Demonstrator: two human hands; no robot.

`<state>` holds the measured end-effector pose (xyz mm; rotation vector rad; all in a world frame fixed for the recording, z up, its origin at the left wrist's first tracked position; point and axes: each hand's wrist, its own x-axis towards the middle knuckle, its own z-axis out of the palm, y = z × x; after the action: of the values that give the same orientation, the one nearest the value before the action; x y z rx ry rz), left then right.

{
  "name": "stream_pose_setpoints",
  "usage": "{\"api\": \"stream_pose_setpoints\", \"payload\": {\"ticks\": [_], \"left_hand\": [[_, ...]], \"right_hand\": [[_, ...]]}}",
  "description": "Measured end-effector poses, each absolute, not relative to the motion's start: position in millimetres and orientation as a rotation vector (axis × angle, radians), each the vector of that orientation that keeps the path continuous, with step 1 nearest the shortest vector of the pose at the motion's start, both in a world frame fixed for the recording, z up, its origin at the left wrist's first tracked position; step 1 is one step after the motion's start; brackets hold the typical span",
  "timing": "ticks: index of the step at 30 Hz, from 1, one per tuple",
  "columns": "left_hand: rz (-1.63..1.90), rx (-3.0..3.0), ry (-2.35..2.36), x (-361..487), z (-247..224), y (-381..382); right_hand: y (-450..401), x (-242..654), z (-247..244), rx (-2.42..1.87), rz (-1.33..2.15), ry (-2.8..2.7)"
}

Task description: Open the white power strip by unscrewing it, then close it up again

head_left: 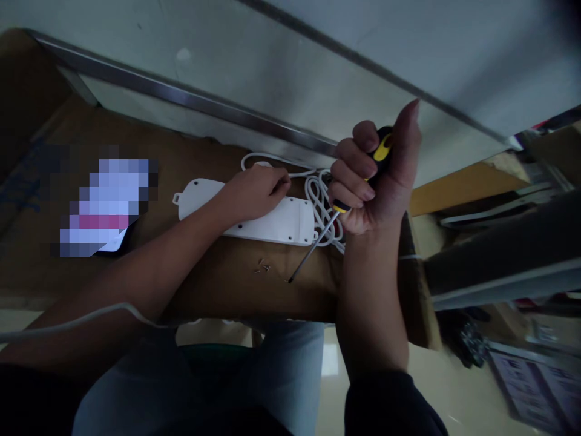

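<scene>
Left hand [254, 194], fingers [284, 181] curled over the far edge of one white power strip [272, 227], which lies on a cardboard-covered counter [236, 297]. Right hand [358, 188], at 3 o'clock from the strip: fingers closed around one yellow-and-black screwdriver [381, 151]. Coiled white cable [320, 197] at 2 o'clock; three or four small screws [262, 266] at 6 o'clock.

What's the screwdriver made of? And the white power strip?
The screwdriver has a thin grey shaft that looks like steel, from its metal shine. Its yellow-and-black handle looks like glossy plastic, maybe rubbery. The power strip looks like smooth white plastic with a soft sheen.
</scene>
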<state>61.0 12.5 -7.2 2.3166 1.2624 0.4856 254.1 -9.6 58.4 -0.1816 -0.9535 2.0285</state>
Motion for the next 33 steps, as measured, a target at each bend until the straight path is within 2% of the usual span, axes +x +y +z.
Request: {"api": "stream_pose_setpoints", "payload": {"ticks": [3, 7, 11, 17, 20, 24, 26, 33], "left_hand": [[0.453, 2.385, 1.202, 60, -10, 12], [0.456, 2.403, 1.180, 59, -13, 13], [0.519, 2.404, 1.112, 58, -14, 14], [0.688, 2.454, 0.853, 62, -1, 2], [0.651, 2.431, 0.747, 62, 7, -3], [0.533, 2.380, 0.716, 60, 11, -3], [0.489, 2.371, 0.709, 60, 11, -3], [0.457, 2.333, 0.713, 63, 10, -3]], "right_hand": [[-13, 257, 66, -0.243, 1.955, -0.895], [-7, 271, 65, -0.043, 2.050, -0.726], [2, 290, 62, 0.278, 2.298, -0.063], [2, 306, 66, 0.540, 2.300, 0.490], [0, 308, 72, 0.474, 2.329, 0.356], [4, 313, 73, 0.215, 2.252, -0.191], [12, 317, 68, 0.220, 2.217, -0.362], [32, 325, 50, 0.317, 2.165, -0.477]]}}
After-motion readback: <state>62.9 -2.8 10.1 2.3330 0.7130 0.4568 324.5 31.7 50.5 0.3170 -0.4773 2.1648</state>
